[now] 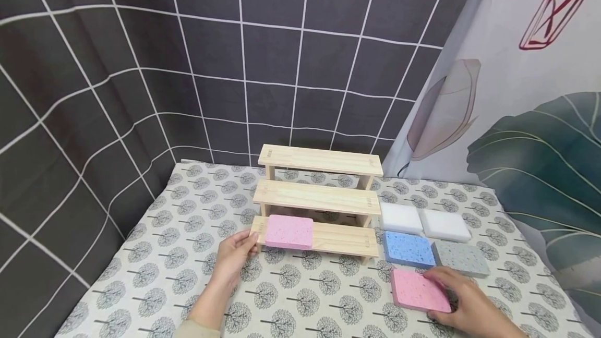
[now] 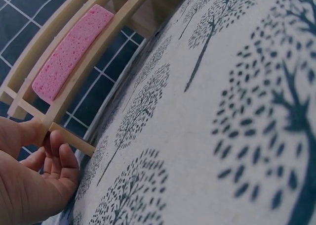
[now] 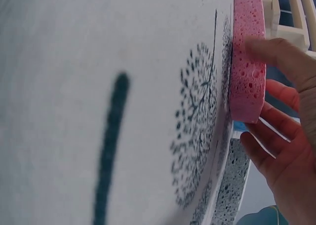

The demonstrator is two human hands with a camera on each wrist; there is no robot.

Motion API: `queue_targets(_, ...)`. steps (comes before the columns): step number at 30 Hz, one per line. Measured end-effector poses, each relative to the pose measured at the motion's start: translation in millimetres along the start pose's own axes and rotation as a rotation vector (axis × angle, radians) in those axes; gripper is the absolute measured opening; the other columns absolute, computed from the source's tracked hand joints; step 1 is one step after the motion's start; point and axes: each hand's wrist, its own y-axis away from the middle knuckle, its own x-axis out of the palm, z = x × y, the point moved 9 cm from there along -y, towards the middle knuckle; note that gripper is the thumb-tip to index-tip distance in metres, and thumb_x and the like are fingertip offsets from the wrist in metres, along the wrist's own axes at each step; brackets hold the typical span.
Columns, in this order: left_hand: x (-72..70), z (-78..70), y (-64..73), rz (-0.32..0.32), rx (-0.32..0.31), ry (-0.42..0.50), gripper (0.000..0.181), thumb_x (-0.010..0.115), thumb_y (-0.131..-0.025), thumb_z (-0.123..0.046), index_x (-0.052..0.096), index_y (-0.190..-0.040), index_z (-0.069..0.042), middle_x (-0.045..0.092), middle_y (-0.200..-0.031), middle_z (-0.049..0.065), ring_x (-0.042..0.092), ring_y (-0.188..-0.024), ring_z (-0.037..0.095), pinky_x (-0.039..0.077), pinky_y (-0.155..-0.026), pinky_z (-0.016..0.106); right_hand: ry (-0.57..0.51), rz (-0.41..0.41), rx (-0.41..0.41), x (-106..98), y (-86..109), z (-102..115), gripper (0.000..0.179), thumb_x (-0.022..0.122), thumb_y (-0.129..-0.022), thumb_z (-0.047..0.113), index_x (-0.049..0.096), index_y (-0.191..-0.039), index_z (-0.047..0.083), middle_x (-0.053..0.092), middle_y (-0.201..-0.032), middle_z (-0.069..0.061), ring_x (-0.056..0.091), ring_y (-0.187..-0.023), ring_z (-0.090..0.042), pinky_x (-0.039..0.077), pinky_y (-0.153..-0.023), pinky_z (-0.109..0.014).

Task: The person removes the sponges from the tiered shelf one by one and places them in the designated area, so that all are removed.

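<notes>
My left hand [image 1: 233, 255] pinches the left end of the bottom step of a three-tier wooden stand [image 1: 347, 240], thumb on top and fingers curled beneath. On that step, close to the thumb, lies a light pink sponge [image 1: 288, 231]. At the front right, my right hand [image 1: 457, 296] grips a brighter pink sponge [image 1: 418, 290] by its right side. The right wrist view shows the thumb against the near edge of this pink sponge [image 3: 248, 76] and the fingers spread at its far side.
Beyond the right hand lie a blue sponge [image 1: 409, 249], a grey sponge [image 1: 461, 258] and two white sponges [image 1: 400, 218], right of the stand. A tree-print cloth [image 1: 300, 296] covers the table. A dark gridded curtain [image 1: 272, 51] hangs behind and at the left.
</notes>
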Motion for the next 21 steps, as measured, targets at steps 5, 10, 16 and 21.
queue_targets(5,-0.5,-1.1,-0.1,-0.006,0.001,-0.004,0.042,0.065,-0.099,-0.011,0.054,-0.132,0.013,0.068,-0.095,0.010,0.063,-0.080,0.014,0.057,-0.071,0.020,0.003,-0.015,0.011,-10.2,-4.0,5.4,0.079,0.096,-0.054,0.053,0.070,-0.118,0.014,0.065,-0.120,-0.001,0.059,-0.109,-0.013,0.021,-0.098,0.001)
queue_targets(10,-1.1,-2.2,0.2,-0.012,-0.001,-0.010,0.042,0.065,-0.099,-0.011,0.054,-0.132,0.013,0.068,-0.096,0.011,0.062,-0.081,0.014,0.057,-0.071,0.019,-0.076,-0.097,-0.024,-24.2,-13.8,15.0,0.078,0.099,-0.056,0.029,0.066,-0.123,0.009,0.064,-0.120,-0.005,0.047,-0.118,0.006,0.023,-0.099,0.001)
queue_targets(16,-1.1,-1.5,0.8,-0.013,-0.008,-0.006,0.042,0.065,-0.099,-0.011,0.054,-0.132,0.013,0.067,-0.099,0.012,0.062,-0.082,0.014,0.057,-0.071,0.020,-0.127,-0.182,-0.040,-32.3,-30.2,24.9,0.072,0.097,-0.059,0.013,0.066,-0.123,0.005,0.066,-0.120,-0.005,0.046,-0.121,0.008,0.027,-0.102,-0.001)
queue_targets(21,-0.4,-0.8,0.7,-0.014,-0.004,-0.013,0.042,0.065,-0.099,-0.011,0.055,-0.132,0.013,0.067,-0.098,0.011,0.062,-0.082,0.014,0.057,-0.071,0.020,-0.147,-0.222,-0.045,-30.9,-41.1,32.7,0.070,0.096,-0.059,0.010,0.067,-0.123,0.004,0.067,-0.120,-0.005,0.051,-0.118,0.004,0.032,-0.102,-0.003)
